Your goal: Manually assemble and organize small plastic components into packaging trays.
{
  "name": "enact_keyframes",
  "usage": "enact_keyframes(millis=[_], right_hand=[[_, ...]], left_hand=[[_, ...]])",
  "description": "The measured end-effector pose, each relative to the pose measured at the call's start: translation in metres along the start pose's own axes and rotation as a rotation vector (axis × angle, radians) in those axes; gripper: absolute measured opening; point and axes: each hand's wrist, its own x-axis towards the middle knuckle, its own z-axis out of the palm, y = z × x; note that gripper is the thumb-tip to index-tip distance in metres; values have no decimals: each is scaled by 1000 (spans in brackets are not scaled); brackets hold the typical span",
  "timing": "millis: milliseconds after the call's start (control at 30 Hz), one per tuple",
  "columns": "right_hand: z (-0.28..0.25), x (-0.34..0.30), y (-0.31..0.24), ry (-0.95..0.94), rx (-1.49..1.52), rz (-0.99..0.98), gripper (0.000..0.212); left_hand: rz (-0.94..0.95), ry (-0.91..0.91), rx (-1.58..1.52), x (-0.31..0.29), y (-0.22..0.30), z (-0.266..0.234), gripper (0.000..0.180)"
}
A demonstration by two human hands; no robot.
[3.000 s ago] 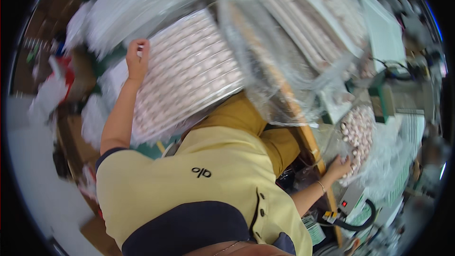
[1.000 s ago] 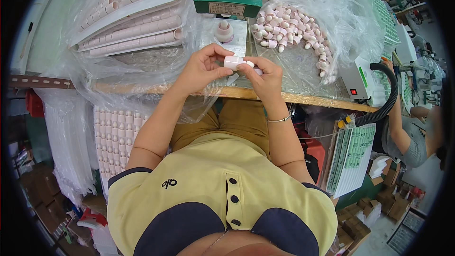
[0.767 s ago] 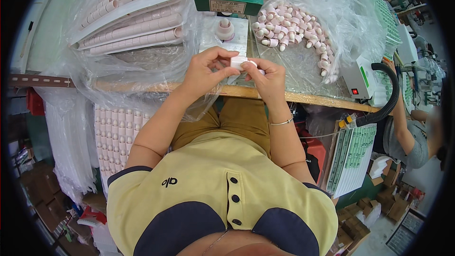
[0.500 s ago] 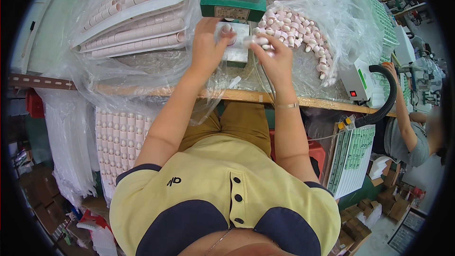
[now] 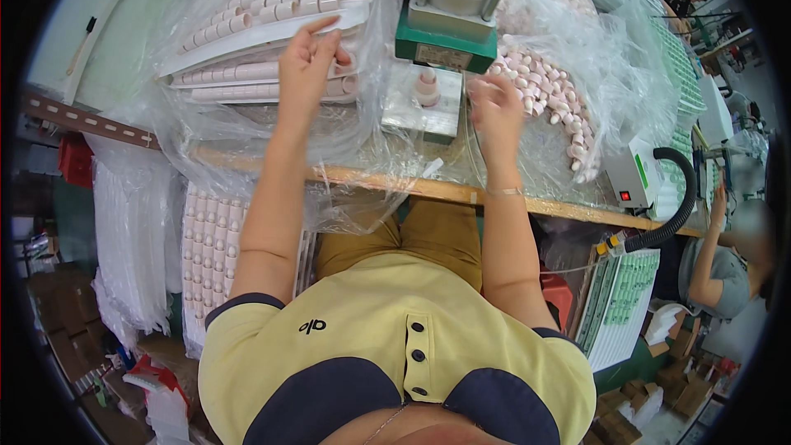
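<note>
Crumpled clear plastic [image 5: 630,107] covers parts of the worktop [image 5: 523,169], where one pink piece [image 5: 426,89] stands upright on a metal block [image 5: 404,114] by a green-and-silver press [image 5: 445,43]. Over stacked trays [image 5: 276,36] of pink tubes [image 5: 284,10], the left hand [image 5: 306,64] has its grip loosely parted. Near heaped pink pieces [image 5: 554,91], the blurred right hand [image 5: 497,115] has curled fingers; I cannot tell whether its grip holds anything.
</note>
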Motion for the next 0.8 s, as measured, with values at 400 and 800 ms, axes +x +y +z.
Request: enact_keyframes(millis=[400, 800], right_hand=[[-102, -34, 42, -2, 723, 314, 34], [-72, -44, 44, -43, 522, 308, 31]], left_hand=[[308, -495, 1237, 134, 29, -42, 30], [202, -418, 1051, 114, 16, -43, 24]])
